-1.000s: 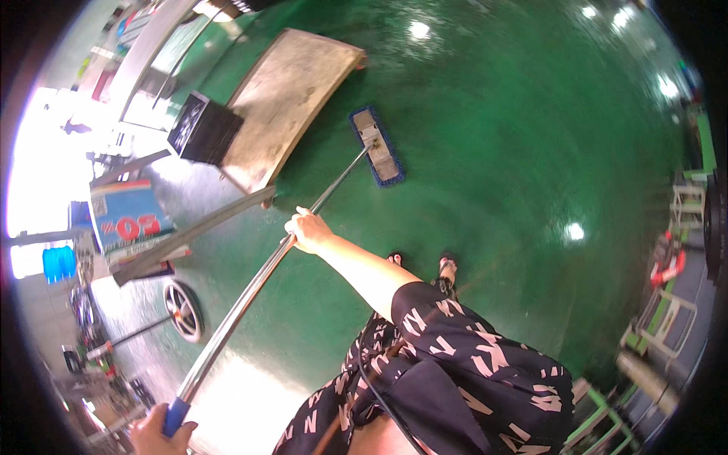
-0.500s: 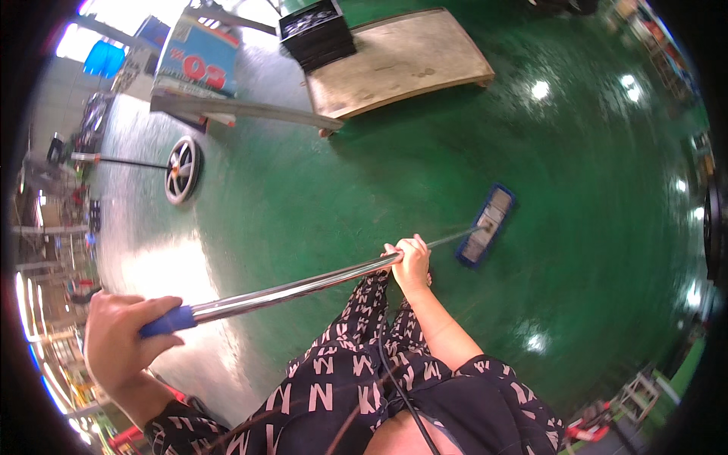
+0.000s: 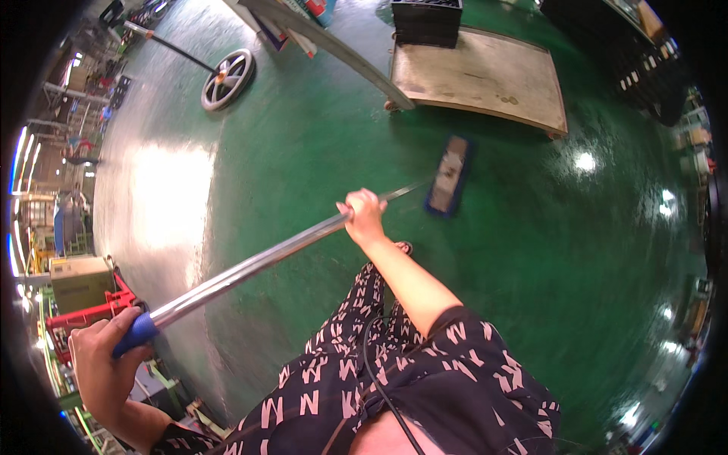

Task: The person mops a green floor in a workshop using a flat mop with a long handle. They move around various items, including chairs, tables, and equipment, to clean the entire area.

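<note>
A flat mop with a long metal handle (image 3: 250,265) crosses the view from lower left to the middle. Its blue and grey mop head (image 3: 450,176) lies flat on the glossy green floor (image 3: 531,250). My left hand (image 3: 106,360) is closed around the blue grip at the handle's near end. My right hand (image 3: 364,214) grips the shaft farther down, an arm's length short of the mop head. My patterned black clothing fills the lower middle.
A low flat wooden platform cart (image 3: 478,76) stands just beyond the mop head, with a black crate (image 3: 426,21) at its far end. A long metal beam (image 3: 334,49) and a wheel on a rod (image 3: 227,70) lie at upper left. A red cart (image 3: 80,315) stands at far left.
The mop head has swept across the floor from right toward the platform cart. My view has swung, so the cart and the wheel now sit farther right in the view.
</note>
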Tool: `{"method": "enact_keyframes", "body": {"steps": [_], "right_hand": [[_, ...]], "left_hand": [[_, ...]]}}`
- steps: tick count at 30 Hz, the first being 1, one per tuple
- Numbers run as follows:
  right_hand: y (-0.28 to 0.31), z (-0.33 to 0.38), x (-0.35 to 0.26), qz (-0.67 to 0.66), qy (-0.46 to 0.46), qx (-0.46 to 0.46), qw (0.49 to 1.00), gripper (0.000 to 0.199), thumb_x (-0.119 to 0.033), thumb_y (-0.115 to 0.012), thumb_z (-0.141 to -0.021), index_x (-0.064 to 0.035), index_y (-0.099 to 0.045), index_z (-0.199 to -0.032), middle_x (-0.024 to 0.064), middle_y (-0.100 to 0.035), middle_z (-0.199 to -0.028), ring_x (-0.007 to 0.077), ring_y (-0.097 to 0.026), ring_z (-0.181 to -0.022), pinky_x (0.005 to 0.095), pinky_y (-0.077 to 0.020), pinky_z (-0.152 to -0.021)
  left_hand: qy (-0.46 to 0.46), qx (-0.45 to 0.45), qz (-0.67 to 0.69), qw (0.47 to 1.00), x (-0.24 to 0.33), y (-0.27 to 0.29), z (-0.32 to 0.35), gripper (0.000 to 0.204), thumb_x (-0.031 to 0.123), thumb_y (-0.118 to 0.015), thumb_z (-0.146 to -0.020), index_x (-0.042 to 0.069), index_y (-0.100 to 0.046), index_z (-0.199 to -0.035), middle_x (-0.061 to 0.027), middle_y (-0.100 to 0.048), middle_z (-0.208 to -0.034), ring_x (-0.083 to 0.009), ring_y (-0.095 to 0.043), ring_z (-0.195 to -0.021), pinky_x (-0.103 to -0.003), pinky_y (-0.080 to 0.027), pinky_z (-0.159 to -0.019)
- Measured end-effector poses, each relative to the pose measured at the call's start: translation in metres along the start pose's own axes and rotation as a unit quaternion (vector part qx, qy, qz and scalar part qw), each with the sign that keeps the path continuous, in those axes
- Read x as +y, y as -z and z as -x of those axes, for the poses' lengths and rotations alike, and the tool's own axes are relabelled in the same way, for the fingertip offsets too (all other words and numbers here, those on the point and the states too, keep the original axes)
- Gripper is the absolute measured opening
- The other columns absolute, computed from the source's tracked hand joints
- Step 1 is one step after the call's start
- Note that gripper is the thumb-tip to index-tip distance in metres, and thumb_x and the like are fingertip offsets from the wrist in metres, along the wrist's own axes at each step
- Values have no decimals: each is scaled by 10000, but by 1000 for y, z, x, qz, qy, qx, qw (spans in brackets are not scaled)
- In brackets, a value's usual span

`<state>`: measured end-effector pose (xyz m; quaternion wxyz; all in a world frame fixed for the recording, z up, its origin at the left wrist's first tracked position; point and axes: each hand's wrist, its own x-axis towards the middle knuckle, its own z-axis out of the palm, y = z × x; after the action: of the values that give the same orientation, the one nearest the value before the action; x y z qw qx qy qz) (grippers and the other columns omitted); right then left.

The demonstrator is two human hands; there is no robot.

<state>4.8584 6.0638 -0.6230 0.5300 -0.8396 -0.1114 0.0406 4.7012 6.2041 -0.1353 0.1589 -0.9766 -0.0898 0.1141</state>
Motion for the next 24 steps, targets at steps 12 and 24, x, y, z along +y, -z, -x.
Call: {"method": "enact_keyframes", "body": {"steps": [12,24], "right_hand": [[-124,-53,-108,58,75,-4,996,318,-282,-658,-817,-35,-544,-653,154,-564,-750,356,-545,-855,461,-406,-775],[-312,-199,-195,9,33,-87,996,282,-249,-683,-790,-51,-537,-651,153,-600,-837,375,-536,-1005,536,-375,-842]], "left_hand": [[76,-27,62,995,-140,-10,-18,471,130,-763,-539,84,-667,-997,-119,-626,-750,-309,-543,-725,-381,-347,-727],[91,-54,-43,993,-320,-25,-150,523,89,-731,-585,63,-626,-1097,-127,-549,-791,-308,-522,-770,-390,-376,-742]]}}
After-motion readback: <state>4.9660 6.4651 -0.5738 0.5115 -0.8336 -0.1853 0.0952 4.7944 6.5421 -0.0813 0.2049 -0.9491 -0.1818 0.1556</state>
